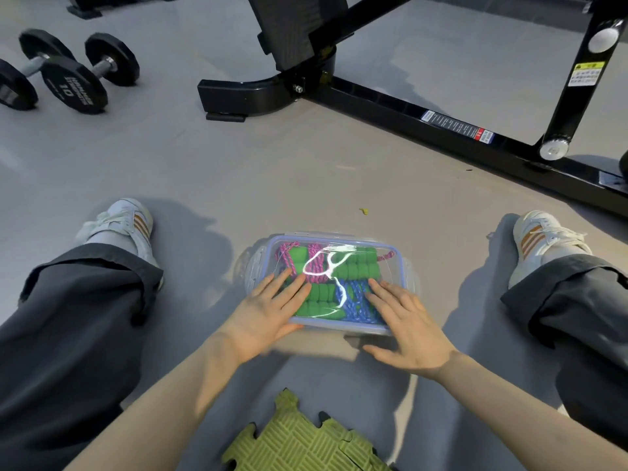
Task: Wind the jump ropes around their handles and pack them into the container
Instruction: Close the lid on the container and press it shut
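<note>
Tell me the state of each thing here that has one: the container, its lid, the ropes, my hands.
Container: on the floor, packed, lid on.
Lid: seated on top; side latch looks flipped out, not clipped.
Pink rope: wound, inside.
Blue rope: wound, inside.
Left hand: open, flat on the lid.
Right hand: open, flat on the lid.

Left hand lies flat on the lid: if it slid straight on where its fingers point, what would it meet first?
Only more clear lid: the left hand points diagonally toward the lid's far rim, passing ahead of the right hand. Beyond that, bare floor, then probably the black bench frame.
</note>
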`<state>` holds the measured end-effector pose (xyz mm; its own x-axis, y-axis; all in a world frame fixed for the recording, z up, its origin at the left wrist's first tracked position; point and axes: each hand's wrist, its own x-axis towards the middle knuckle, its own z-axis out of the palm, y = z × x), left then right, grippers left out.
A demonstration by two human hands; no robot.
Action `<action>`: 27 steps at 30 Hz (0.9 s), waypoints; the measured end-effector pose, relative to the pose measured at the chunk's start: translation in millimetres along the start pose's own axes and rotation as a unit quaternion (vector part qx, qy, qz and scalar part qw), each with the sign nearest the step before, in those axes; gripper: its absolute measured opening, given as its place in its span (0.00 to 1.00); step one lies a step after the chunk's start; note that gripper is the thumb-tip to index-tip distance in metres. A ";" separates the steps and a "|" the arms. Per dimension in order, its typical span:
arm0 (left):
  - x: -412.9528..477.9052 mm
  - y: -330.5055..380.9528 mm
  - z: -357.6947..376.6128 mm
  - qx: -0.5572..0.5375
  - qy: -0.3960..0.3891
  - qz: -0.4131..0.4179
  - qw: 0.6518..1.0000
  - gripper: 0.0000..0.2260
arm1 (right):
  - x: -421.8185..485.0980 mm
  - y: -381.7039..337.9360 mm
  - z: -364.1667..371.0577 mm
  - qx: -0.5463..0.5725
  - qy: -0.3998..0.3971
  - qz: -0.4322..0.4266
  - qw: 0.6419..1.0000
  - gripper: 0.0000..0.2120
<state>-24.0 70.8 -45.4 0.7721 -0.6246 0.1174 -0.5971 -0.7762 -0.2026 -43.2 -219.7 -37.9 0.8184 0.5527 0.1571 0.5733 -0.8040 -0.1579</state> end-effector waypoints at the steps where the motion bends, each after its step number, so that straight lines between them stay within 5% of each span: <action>1: 4.1 -5.3 -2.3 0.022 -0.015 0.008 1.000 0.26 | 0.4 -6.3 0.0 -0.011 0.001 0.017 1.000 0.38; 4: 25.9 -32.4 -11.7 0.148 -0.070 0.049 0.985 0.30 | 1.8 -34.2 2.7 -0.020 -0.005 0.072 0.997 0.40; 6: 39.1 -34.0 -28.7 0.163 -0.085 -0.012 0.983 0.31 | 1.3 -50.8 1.7 -0.005 -0.012 0.079 0.997 0.40; 11: 27.7 3.6 -47.0 0.057 -0.038 -0.073 0.995 0.34 | 4.2 -37.3 -20.2 0.153 -0.006 0.088 0.984 0.25; 15: 7.4 60.6 -46.0 -0.116 -0.020 -0.182 0.976 0.25 | 4.5 -4.9 -28.6 0.145 -0.036 0.143 0.978 0.35; 19: 20.7 114.0 -62.1 -0.252 -0.132 -0.289 0.914 0.58 | -4.0 -9.4 -36.9 0.136 -0.100 0.127 0.977 0.37; 23: 20.5 103.1 -48.8 -0.189 -0.152 -0.238 0.940 0.62 | -19.8 -13.0 -32.7 0.060 -0.110 0.125 0.984 0.34; 27: 7.2 61.1 -51.1 -0.178 -0.182 -0.123 0.959 0.55 | -32.8 -14.2 -35.0 -0.031 -0.055 0.020 0.998 0.25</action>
<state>-66.0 14.5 -7.2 0.8853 -0.3974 -0.2414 -0.3735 -0.9170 0.1397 -79.6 -234.1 -6.7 0.8415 0.5386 0.0426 0.5400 -0.8357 -0.1002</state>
